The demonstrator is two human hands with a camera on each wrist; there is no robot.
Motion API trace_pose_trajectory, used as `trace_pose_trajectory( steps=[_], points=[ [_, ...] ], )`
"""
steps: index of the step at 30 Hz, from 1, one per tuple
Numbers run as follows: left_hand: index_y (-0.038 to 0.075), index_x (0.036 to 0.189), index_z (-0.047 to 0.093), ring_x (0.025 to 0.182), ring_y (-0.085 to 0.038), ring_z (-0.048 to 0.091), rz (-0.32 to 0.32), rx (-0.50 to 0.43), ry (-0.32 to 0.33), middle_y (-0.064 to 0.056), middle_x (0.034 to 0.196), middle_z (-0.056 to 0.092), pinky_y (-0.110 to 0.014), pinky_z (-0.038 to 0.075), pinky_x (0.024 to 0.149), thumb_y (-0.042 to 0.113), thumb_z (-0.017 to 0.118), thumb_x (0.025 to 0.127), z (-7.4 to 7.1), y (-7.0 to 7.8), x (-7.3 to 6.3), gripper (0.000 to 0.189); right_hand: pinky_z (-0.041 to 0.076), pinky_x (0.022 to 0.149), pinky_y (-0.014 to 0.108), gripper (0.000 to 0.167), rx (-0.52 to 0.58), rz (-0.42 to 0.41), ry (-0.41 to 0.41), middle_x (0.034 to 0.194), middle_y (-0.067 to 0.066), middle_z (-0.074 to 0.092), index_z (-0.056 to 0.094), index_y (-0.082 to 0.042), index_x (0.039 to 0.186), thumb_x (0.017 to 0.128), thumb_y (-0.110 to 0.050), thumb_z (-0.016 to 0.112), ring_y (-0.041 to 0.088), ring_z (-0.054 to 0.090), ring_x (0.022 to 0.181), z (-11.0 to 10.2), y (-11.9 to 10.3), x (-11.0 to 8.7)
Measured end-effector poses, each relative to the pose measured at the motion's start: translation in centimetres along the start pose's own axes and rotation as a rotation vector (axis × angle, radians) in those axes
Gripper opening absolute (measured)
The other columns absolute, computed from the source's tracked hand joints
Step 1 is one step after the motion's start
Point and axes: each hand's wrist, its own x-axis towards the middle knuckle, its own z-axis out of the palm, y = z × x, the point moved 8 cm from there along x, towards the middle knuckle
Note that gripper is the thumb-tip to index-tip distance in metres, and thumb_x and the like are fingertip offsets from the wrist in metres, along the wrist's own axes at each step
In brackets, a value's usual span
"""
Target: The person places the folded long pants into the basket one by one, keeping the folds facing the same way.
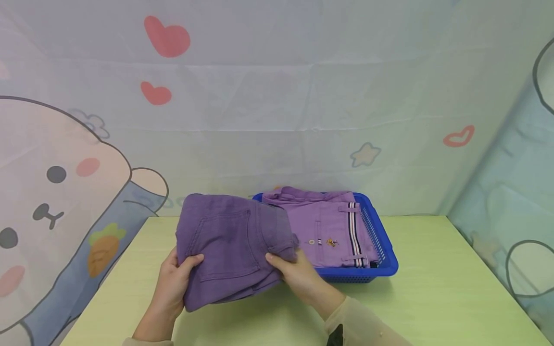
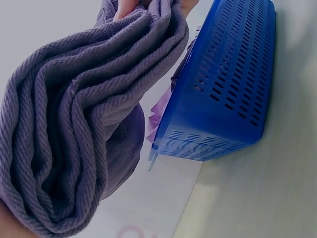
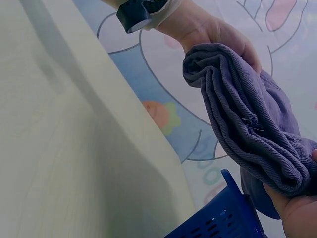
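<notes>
A folded pair of dark purple pants [image 1: 225, 245], with a back pocket facing up, is held above the table by both hands. My left hand [image 1: 170, 281] grips its left edge, thumb on top and the other fingers mostly hidden beneath. At the right end my right hand [image 1: 300, 278] pinches the waistband side, its thumb over the cloth. Stacked folds of the purple cloth [image 2: 84, 124] fill much of the left wrist view. In the right wrist view the left hand [image 3: 223, 37] is at the upper end and the right hand [image 3: 299, 215] at the lower.
Behind the right hand stands a blue perforated basket [image 1: 383, 245] holding folded lighter purple pants [image 1: 333, 226] with a striped side band. Both are on a pale green table [image 1: 433, 283]. A printed cloth backdrop [image 1: 277, 105] hangs behind.
</notes>
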Motion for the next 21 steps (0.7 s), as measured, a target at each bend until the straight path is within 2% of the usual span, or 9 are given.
trace_pose_trajectory(
  steps=[7,21],
  points=[
    [0.007,0.133,0.041,0.094,-0.001,0.059,0.016,-0.027,-0.016,0.017,0.103,0.059,-0.019,0.05,0.081,0.009,0.055,0.091,0.6,0.1,0.1,0.044,0.043,0.103,0.038,0.056,-0.002,0.02,-0.005,0.136,0.015,0.05,0.039,-0.005,0.138,0.09,-0.024,0.062,0.022,0.055,0.118,-0.4,-0.2,-0.2],
    [0.008,0.133,0.041,0.093,-0.002,0.059,0.021,-0.038,-0.033,0.018,0.101,0.059,-0.02,0.05,0.081,0.008,0.055,0.091,1.6,0.0,0.1,0.045,0.045,0.101,0.038,0.056,-0.025,0.022,0.058,0.133,0.016,0.053,0.041,-0.003,0.136,0.09,-0.024,0.063,0.021,0.057,0.114,-1.4,-0.1,-0.4]
  ],
)
